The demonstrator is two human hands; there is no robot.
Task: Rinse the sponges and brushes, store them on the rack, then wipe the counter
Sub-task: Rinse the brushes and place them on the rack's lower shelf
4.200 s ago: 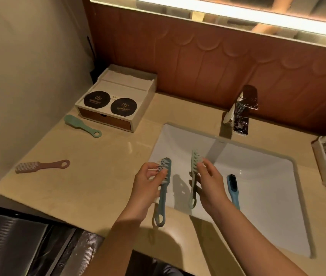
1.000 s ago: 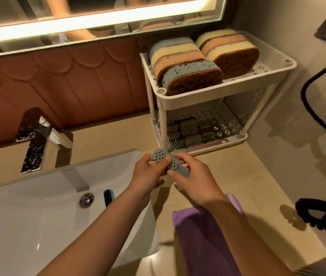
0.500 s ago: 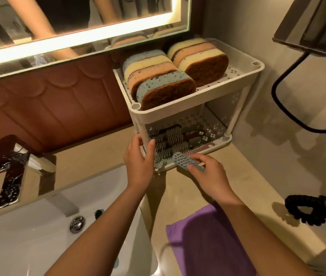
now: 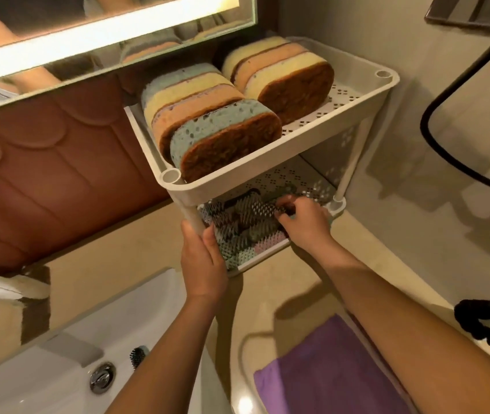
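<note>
A white two-tier rack (image 4: 321,135) stands on the counter against the wall. Several sponges (image 4: 222,138) stand on edge in its top tray. Several brushes (image 4: 243,222) lie bristles up in the lower tray. My right hand (image 4: 305,224) reaches into the lower tray with curled fingers, pinching a blue-grey brush among the others; most of that brush is hidden. My left hand (image 4: 204,258) grips the rack's front left leg between thumb and fingers. A dark blue brush (image 4: 139,355) lies in the sink (image 4: 43,383).
A purple cloth (image 4: 327,375) lies on the beige counter (image 4: 276,297) under my right forearm. A black coiled cord (image 4: 488,324) rests at the right edge. The faucet (image 4: 16,294) stands at the left, and a lit mirror hangs above.
The view swung from the sink to the rack. My right hand carried its brush into the lower tray. My left hand no longer shows a brush and now holds the rack's leg.
</note>
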